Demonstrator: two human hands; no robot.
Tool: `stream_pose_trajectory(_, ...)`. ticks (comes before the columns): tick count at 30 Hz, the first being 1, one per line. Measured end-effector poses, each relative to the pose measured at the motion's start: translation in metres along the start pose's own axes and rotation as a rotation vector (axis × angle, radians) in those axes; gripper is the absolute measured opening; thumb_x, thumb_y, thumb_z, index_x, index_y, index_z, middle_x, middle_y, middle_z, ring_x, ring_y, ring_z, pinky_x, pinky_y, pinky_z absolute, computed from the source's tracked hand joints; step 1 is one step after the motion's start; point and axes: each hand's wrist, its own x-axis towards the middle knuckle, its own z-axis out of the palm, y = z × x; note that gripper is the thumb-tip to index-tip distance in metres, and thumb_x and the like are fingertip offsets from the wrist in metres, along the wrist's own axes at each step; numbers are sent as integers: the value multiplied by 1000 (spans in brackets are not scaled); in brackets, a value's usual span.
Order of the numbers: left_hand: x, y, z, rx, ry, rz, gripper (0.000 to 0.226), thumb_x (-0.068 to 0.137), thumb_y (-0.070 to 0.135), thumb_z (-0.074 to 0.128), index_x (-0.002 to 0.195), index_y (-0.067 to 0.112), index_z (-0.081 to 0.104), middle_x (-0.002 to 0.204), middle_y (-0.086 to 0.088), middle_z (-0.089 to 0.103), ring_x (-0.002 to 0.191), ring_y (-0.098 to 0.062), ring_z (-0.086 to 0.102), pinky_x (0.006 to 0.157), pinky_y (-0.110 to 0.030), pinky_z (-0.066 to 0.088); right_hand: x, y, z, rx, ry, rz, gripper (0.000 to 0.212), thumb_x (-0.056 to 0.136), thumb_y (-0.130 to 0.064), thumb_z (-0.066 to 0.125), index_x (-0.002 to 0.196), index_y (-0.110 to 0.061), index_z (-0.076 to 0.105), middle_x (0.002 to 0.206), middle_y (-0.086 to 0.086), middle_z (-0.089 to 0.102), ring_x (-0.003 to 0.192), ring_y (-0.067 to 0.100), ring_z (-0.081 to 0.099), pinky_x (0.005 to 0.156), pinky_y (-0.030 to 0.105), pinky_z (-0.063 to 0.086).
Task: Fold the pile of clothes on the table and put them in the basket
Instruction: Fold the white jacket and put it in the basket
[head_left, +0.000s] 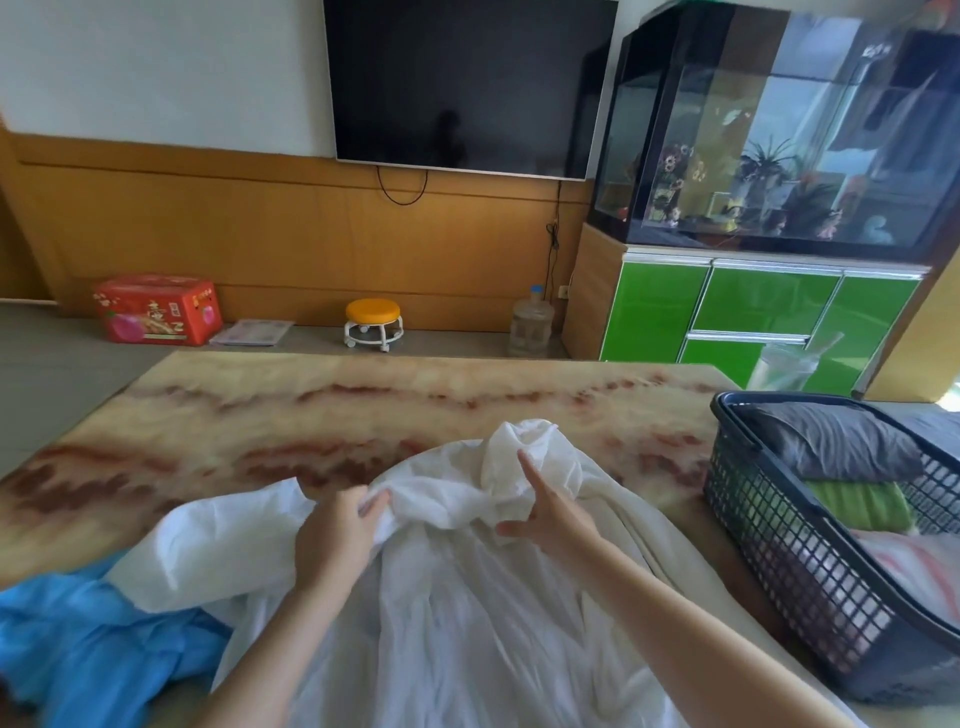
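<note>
A thin white garment (447, 597) lies spread and rumpled on the marble-patterned table (260, 410), its far end bunched up. My left hand (337, 535) pinches a fold of the white cloth near its upper edge. My right hand (550, 514) rests on the bunched part with the index finger stretched out and the thumb apart, gripping nothing. A blue garment (88, 649) lies crumpled at the near left, partly under the white one. The dark plastic basket (779, 545) stands on the right with folded grey (831, 447), green (857, 504) and pink-striped (914, 566) clothes inside.
A clear plastic cup with a straw (784, 364) stands behind the basket at the table's far right. Beyond the table are a wall television, a fish tank on a green cabinet (753, 312), an orange stool (373, 322), a water jug and a red box.
</note>
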Motion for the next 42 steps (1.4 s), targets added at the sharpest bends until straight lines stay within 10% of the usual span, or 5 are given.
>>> stream_pose_trajectory(9,62,12,-19,-708,88,-346,67,88,30,60,145,14,28,147,-17,36,134,-30,36,102,-36,31,75,-69,-20,695,214,16,50,93,-1,49,140,-15,40,110,6,55,83,19,58,82,42,55)
stream_pose_trajectory(15,58,24,-16,-64,57,0,73,89,36,59,149,31,17,159,-7,0,144,-24,-14,113,-51,-4,68,-78,-33,132,-69,-197,73,95,-5,49,152,-20,6,156,11,18,136,26,32,69,-7,31)
stream_pose_trajectory(31,-45,-20,18,365,-659,238,119,37,94,3,146,47,0,154,9,-22,136,-13,-34,109,-47,-22,28,9,-13,-763,23,-195,26,83,-28,60,110,-26,59,121,0,37,112,24,40,86,30,35)
stream_pose_trajectory(36,-49,-35,30,417,-653,232,114,35,90,-3,142,51,-12,146,13,-38,129,-13,-41,107,-52,-23,55,-19,-15,-301,-66,-70,9,92,-19,54,99,-15,58,72,-5,64,71,24,59,52,21,36)
stream_pose_trajectory(42,-27,-25,29,431,-541,186,90,80,73,40,144,43,-17,145,3,-40,126,-18,-46,87,-41,-39,116,-76,-68,478,332,-245,101,78,22,30,146,-35,-18,158,5,3,138,32,28,93,38,47)
